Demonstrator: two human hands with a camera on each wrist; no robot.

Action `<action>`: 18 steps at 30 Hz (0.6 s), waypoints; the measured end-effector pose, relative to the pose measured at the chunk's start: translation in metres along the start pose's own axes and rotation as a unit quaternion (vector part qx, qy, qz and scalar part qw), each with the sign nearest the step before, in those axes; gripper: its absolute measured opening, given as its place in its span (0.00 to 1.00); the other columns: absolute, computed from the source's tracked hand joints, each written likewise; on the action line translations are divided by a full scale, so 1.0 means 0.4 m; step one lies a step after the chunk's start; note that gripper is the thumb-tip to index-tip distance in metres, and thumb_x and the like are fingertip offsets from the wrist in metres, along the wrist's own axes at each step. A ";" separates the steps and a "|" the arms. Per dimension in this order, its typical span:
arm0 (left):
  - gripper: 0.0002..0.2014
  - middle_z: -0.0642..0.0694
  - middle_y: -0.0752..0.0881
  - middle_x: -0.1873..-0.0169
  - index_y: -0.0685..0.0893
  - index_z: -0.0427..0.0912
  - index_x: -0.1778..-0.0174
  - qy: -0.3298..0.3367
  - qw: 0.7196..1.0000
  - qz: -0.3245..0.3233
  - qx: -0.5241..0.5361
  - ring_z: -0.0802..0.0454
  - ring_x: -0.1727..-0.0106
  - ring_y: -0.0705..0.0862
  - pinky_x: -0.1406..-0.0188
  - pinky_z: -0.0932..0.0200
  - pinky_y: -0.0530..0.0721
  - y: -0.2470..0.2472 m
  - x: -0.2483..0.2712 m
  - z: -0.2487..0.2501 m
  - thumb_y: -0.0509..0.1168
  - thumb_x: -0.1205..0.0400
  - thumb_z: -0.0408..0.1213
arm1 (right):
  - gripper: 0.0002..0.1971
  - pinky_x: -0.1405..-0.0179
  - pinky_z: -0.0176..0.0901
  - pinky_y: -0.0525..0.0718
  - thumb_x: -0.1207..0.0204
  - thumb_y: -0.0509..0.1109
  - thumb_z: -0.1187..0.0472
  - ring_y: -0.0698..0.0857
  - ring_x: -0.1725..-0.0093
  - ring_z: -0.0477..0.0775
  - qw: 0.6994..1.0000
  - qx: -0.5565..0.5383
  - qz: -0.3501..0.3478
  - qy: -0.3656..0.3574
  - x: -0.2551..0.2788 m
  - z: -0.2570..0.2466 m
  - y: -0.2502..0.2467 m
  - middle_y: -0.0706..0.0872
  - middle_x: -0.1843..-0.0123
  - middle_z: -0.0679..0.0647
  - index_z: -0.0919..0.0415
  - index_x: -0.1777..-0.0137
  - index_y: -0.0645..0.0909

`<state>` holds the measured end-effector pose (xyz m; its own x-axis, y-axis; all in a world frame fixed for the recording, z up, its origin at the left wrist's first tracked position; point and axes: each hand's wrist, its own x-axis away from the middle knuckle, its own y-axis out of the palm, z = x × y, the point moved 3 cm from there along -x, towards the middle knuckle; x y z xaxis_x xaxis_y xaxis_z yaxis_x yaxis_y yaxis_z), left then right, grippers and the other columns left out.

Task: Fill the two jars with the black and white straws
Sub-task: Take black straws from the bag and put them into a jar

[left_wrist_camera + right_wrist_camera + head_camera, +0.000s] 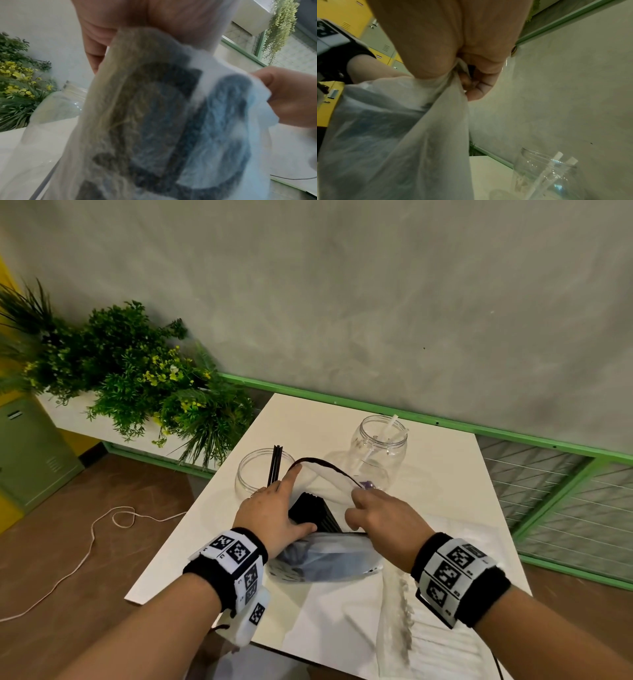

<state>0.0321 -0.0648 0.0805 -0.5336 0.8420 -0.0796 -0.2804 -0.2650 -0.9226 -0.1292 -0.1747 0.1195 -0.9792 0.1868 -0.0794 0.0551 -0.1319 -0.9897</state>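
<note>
Two clear plastic jars stand on the white desk: the left clear jar holds a few black straws, and the right clear jar holds white straws. In front of them, the person spreads the mouth of a thin white plastic bag printed in dark blue. The left hand lies inside the mouth, its index finger straight and lifting the bag's rim. The right hand pinches the rim's other side between thumb and curled fingers. A bundle of black straws lies in the open bag, between the hands. Green leafy plants stand left of the desk.
</note>
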 end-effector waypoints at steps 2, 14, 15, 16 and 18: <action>0.52 0.46 0.77 0.31 0.45 0.58 0.19 -0.005 1.000 0.000 0.014 0.44 0.33 0.77 0.39 0.52 0.78 0.003 0.000 -0.004 0.70 0.31 0.63 | 0.18 0.79 0.42 0.73 0.36 0.51 0.68 0.81 0.59 0.60 0.999 -0.010 0.036 0.022 0.012 0.005 -0.005 0.78 0.45 0.58 0.57 0.62 0.82; 0.43 0.45 0.78 0.32 0.59 0.57 0.20 0.009 0.995 -0.032 0.091 0.46 0.34 0.77 0.38 0.56 0.77 0.005 0.006 -0.019 0.73 0.29 0.52 | 0.11 0.70 0.33 0.69 0.24 0.60 0.71 0.73 0.76 0.40 0.860 -0.457 0.012 0.225 -0.030 0.052 0.058 0.74 0.73 0.47 0.57 0.53 0.82; 0.42 0.45 0.78 0.32 0.60 0.56 0.20 0.007 0.995 -0.028 0.098 0.47 0.34 0.78 0.39 0.58 0.77 0.002 0.005 -0.022 0.74 0.29 0.51 | 0.09 0.70 0.32 0.70 0.24 0.62 0.68 0.74 0.74 0.39 0.865 -0.456 -0.005 0.212 -0.030 0.053 0.055 0.75 0.71 0.48 0.57 0.55 0.83; 0.42 0.45 0.78 0.32 0.61 0.56 0.20 0.006 0.994 -0.025 0.105 0.47 0.35 0.78 0.40 0.59 0.77 0.000 0.003 -0.025 0.74 0.29 0.50 | 0.09 0.67 0.31 0.71 0.24 0.63 0.67 0.77 0.70 0.39 0.877 -0.437 -0.021 0.196 -0.030 0.054 0.053 0.78 0.68 0.50 0.57 0.56 0.85; 0.40 0.45 0.79 0.33 0.63 0.56 0.21 0.004 0.993 -0.026 0.115 0.48 0.35 0.79 0.41 0.61 0.77 -0.002 0.002 -0.029 0.74 0.28 0.49 | 0.11 0.59 0.32 0.71 0.23 0.63 0.68 0.83 0.55 0.49 0.916 -0.360 -0.051 0.172 -0.031 0.062 0.062 0.82 0.58 0.54 0.59 0.51 0.87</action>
<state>0.0412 -0.0585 0.0767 -0.5074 0.8609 -0.0383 -0.4828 -0.3208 -0.8149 -0.1204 -0.2045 0.0990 -0.8739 0.4740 0.1079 0.2020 0.5560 -0.8063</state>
